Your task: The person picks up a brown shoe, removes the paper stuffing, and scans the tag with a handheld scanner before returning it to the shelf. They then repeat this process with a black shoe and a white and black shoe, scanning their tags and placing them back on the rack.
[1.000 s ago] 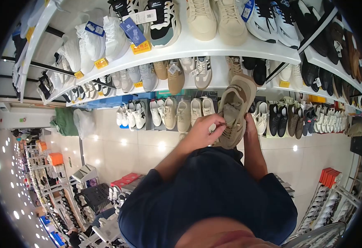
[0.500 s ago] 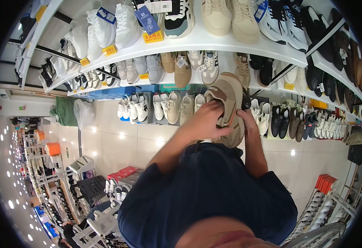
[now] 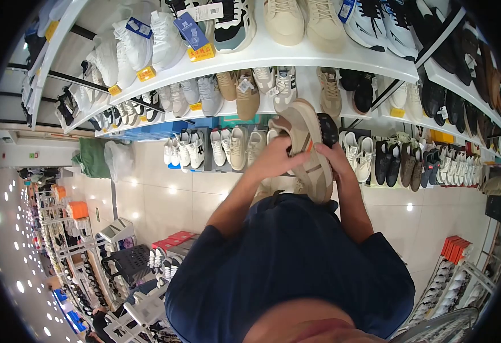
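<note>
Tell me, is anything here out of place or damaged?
One tan sneaker stands alone on the lower shelf, beside a gap; the black shoes nearby are paired. The left hand and right hand hold a similar shoe, perhaps its mate. No damage shows.

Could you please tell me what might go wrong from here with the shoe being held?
The beige shoe is held up over the tiled floor, so it could drop if the left hand and right hand both loosen. Its raised end looks near the lower shelf, so it might knock the display shoes. The left fingers at its opening could crease the collar.
</note>
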`<control>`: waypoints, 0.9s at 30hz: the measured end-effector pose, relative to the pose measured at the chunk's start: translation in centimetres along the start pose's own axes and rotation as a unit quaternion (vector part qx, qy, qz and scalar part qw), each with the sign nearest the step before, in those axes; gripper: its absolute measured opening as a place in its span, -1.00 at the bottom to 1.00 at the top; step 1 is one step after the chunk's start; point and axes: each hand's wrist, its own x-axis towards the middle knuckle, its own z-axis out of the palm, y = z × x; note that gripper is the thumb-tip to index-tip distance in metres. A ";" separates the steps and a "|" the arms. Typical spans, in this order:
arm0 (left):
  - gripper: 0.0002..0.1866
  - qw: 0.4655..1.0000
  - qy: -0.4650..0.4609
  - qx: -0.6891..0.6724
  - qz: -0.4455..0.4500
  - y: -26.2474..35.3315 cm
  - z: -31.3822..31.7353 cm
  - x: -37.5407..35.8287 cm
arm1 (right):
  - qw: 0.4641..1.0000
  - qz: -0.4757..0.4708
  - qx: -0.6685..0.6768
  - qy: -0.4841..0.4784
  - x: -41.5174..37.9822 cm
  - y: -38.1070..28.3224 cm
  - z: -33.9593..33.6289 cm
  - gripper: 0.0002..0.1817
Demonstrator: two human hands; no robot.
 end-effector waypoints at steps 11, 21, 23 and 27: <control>0.23 0.943 0.170 -0.287 -0.019 -4.5 7.4 0.1 | 0.956 -0.157 0.172 0.177 2.5 -1.0 3.1 -0.54; -0.19 0.914 0.365 0.138 0.113 -3.8 7.5 -0.6 | 0.949 -0.110 0.164 0.246 2.7 0.1 1.9 -0.61; -0.31 0.933 0.351 0.022 0.075 -3.7 6.5 -0.8 | 0.945 -0.149 0.142 0.255 2.4 -0.4 1.4 -0.63; -0.34 0.931 0.320 -0.153 0.086 -5.4 5.8 -1.3 | 0.928 -0.256 0.122 0.242 3.1 -0.5 -2.2 -0.57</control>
